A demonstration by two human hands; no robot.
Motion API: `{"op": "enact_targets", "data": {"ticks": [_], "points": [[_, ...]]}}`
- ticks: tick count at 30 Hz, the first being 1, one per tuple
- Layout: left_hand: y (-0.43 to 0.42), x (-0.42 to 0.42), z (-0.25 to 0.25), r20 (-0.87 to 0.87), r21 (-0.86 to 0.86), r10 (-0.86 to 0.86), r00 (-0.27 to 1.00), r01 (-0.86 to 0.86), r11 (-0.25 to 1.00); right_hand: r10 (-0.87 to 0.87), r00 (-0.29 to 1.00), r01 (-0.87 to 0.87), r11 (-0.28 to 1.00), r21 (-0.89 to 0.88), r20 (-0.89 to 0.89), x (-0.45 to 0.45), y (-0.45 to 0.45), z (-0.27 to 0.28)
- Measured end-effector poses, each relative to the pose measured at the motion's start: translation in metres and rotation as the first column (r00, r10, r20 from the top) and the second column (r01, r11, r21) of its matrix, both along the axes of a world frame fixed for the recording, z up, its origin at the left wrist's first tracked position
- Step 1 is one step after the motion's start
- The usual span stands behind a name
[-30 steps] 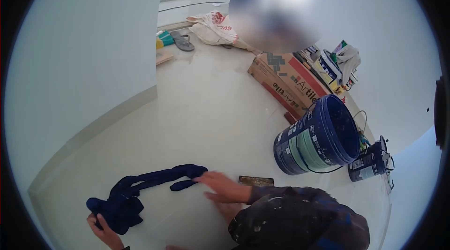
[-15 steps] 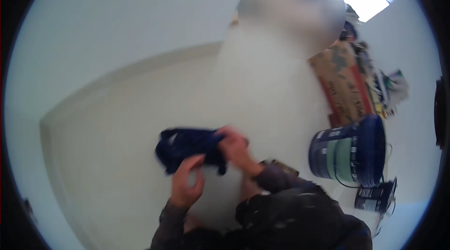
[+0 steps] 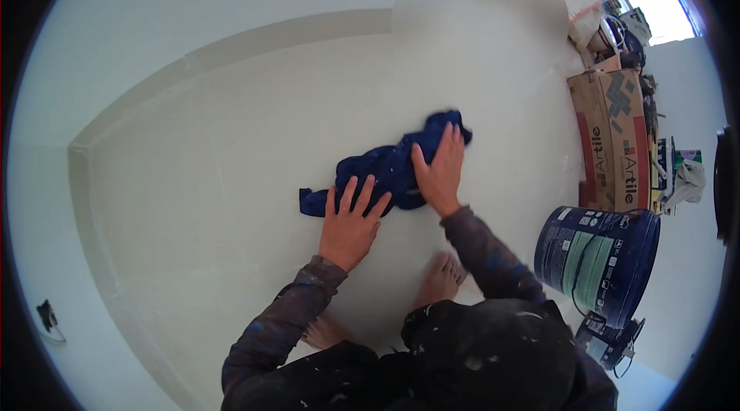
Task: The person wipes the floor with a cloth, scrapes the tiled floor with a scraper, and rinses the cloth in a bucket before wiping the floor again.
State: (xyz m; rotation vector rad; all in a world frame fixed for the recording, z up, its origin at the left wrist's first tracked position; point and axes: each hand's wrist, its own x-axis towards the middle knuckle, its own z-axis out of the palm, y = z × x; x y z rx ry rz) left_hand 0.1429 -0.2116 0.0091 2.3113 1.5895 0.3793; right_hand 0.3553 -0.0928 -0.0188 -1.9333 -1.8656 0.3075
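Note:
A crumpled dark-blue cloth (image 3: 388, 170) with small pale specks lies on the pale floor in front of me, stretched out diagonally. My left hand (image 3: 349, 232) rests on its near left part, fingers spread and pointing away from me. On the far right part lies my right hand (image 3: 440, 178), palm down, with the thumb apart from the outstretched fingers. Neither hand is closed round the fabric. One end of the cloth sticks out to the left of my left hand, and the other reaches past my right fingertips.
My bare feet (image 3: 441, 280) are close behind the cloth. At the right stand a large dark-blue bucket (image 3: 593, 257), a smaller bucket (image 3: 605, 341) and a cardboard box (image 3: 609, 137) marked Artile. A grey baseboard strip (image 3: 231, 45) runs along the wall. Cables (image 3: 48, 318) protrude at the left.
The cloth was bunched between both hands; now it is spread longer on the floor, with both hands flat on it. My right hand has reached farther forward and right. The view has shifted.

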Motion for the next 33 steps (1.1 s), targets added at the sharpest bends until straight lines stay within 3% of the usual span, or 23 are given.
{"op": "enact_targets", "data": {"ticks": [4, 6, 14, 16, 23, 26, 28, 30, 31, 33], "points": [[0.008, 0.007, -0.010, 0.101, -0.018, 0.136, 0.986, -0.135, 0.991, 0.305, 0.952, -0.306, 0.950, 0.064, 0.022, -0.031, 0.068, 0.003], [0.004, 0.003, -0.014, 0.013, -0.014, 0.296, 0.955, -0.296, 0.955, 0.412, 0.910, -0.414, 0.908, 0.057, 0.052, -0.059, 0.089, 0.001], [-0.057, -0.073, -0.019, -0.162, 0.108, 0.561, 0.811, -0.551, 0.828, 0.740, 0.668, -0.714, 0.669, 0.206, -0.085, -0.202, 0.066, 0.008], [-0.078, -0.088, -0.017, -0.013, 0.031, 0.586, 0.810, -0.585, 0.810, 0.787, 0.602, -0.765, 0.617, 0.184, -0.137, -0.215, 0.044, 0.010], [-0.111, -0.077, -0.001, 0.082, 0.003, 0.555, 0.828, -0.557, 0.831, 0.733, 0.607, -0.724, 0.669, 0.165, -0.308, -0.128, -0.017, 0.038], [-0.104, -0.066, 0.004, 0.050, 0.015, 0.584, 0.810, -0.586, 0.810, 0.584, 0.784, -0.567, 0.812, 0.139, -0.213, -0.019, -0.060, 0.063], [-0.101, -0.064, 0.001, 0.032, 0.024, 0.595, 0.803, -0.595, 0.803, 0.450, 0.889, -0.454, 0.890, -0.037, -0.082, 0.062, -0.109, 0.075], [-0.098, -0.063, -0.002, 0.132, 0.018, 0.653, 0.746, -0.661, 0.750, 0.411, 0.910, -0.386, 0.890, -0.244, 0.059, 0.120, -0.164, 0.094], [-0.098, -0.064, -0.004, 0.132, 0.009, 0.642, 0.756, -0.648, 0.761, 0.396, 0.916, -0.370, 0.894, -0.252, 0.061, 0.140, -0.189, 0.100], [-0.094, -0.067, -0.007, 0.143, 0.027, 0.661, 0.736, -0.671, 0.741, 0.367, 0.915, -0.201, 0.773, -0.602, 0.166, 0.162, -0.228, 0.108]]}}
